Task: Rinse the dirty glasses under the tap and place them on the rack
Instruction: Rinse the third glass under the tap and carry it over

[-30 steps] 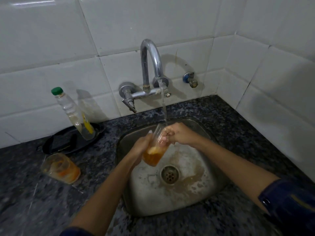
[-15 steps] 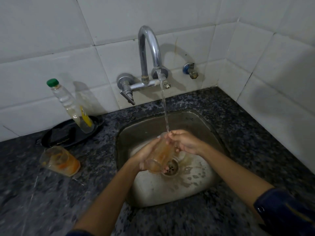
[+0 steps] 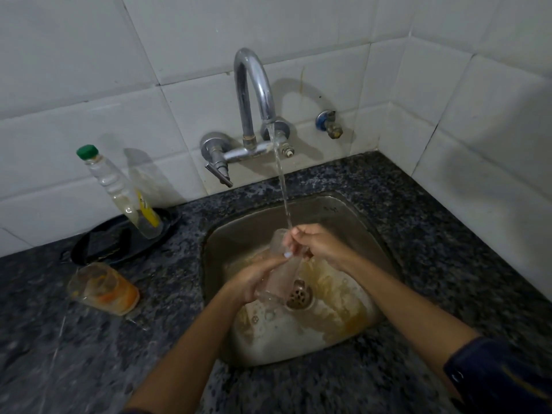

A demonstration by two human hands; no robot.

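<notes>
Head view, both hands' fingers gripping glass [image 3: 279, 271] under tap [image 3: 254, 94], bottle [image 3: 125, 195] label unreadable

One camera only, worn on my head, looking forward and steeply down into the sink [image 3: 343, 204] from close above. Wide-angle: tile lines bow at the edges. The tap [image 3: 254, 85] sits upper centre against the wall, with my forearms entering from the bottom edge. There is no second view to compare.
</notes>
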